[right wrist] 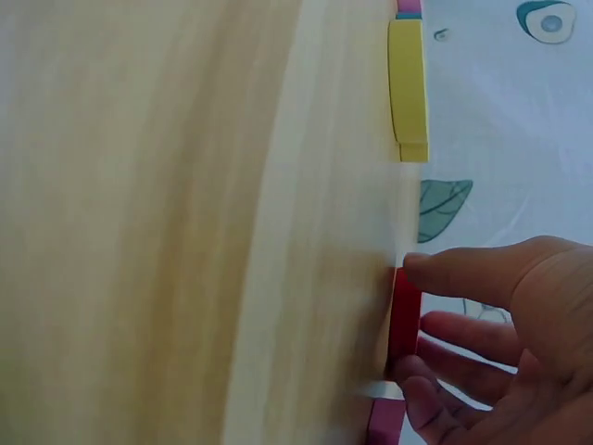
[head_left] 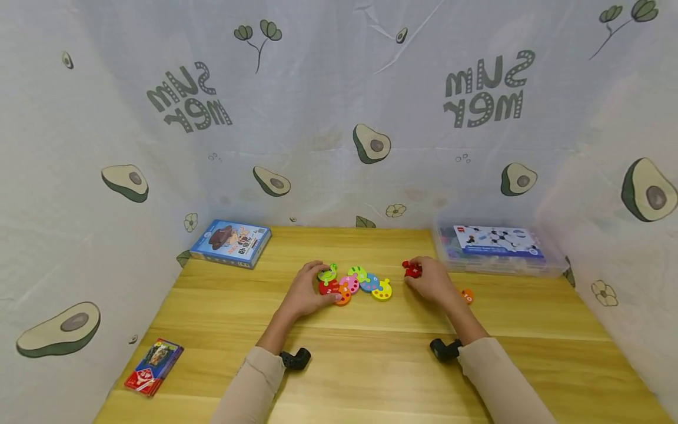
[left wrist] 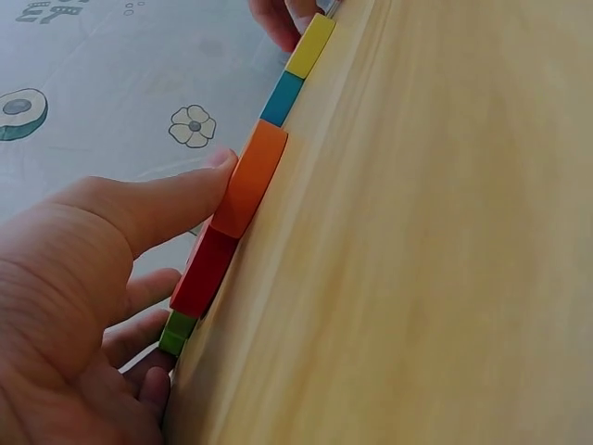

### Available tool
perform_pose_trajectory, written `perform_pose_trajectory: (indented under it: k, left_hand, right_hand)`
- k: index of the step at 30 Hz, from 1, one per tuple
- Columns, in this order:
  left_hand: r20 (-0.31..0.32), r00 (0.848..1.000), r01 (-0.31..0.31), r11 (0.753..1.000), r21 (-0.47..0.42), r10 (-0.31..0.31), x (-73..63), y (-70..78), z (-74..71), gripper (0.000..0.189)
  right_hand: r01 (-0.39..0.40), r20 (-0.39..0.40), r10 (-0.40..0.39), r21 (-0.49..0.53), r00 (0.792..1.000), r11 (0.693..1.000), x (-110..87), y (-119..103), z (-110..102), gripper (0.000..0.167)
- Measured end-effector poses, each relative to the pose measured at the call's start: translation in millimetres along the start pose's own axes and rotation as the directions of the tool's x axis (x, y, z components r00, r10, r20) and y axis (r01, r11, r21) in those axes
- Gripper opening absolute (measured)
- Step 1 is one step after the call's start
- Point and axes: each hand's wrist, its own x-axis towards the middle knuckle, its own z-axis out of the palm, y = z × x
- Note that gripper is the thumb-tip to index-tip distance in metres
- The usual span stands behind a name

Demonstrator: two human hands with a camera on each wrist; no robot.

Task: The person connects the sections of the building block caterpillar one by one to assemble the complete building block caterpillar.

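Observation:
A chain of linked caterpillar puzzle pieces lies on the table. It runs from a green face piece [head_left: 327, 273] through red, orange [head_left: 344, 296], pink [head_left: 349, 284], green and blue [head_left: 369, 282] to a yellow piece [head_left: 382, 290] at the right end. My left hand [head_left: 304, 291] curves around the chain's left end, thumb against the orange edge and fingers by the green face piece. To the right of the chain, my right hand [head_left: 431, 281] pinches a separate red puzzle piece [right wrist: 405, 315] at the table surface. An orange piece [head_left: 467, 295] lies beside the right wrist.
At the back left lies a blue box [head_left: 231, 242]; a clear plastic case [head_left: 450, 250] with a printed sheet stands at the back right. A red and blue card pack [head_left: 154, 366] sits near the left edge. Patterned cloth [head_left: 328, 194] hangs behind the table.

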Motion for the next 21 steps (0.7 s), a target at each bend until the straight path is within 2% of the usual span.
perform_pose_trajectory:
  k: [4,11,15,21]
  left_hand:
    - [0.009,1.000,-0.010,1.000,-0.007,0.010,0.0,-0.7,-0.7,0.074]
    - [0.020,1.000,-0.011,1.000,-0.020,0.011,-0.8,-0.3,-1.9,0.071]
    - [0.022,1.000,-0.005,1.000,-0.011,0.005,-0.3,0.5,-2.1,0.077]
    - [-0.008,1.000,-0.016,1.000,-0.013,0.016,-0.1,1.3,-1.8,0.080]
  right_hand:
    - [0.053,0.009,-0.053,-0.027,0.999,0.998,0.3,-0.4,1.5,0.050]
    - [0.075,-0.014,-0.075,-0.042,0.997,0.996,1.0,-0.3,3.4,0.042]
    - [0.085,-0.030,-0.086,-0.032,0.996,0.996,2.0,0.4,4.5,0.040]
    - [0.113,-0.042,-0.113,0.002,0.993,0.994,-4.0,1.3,3.9,0.040]
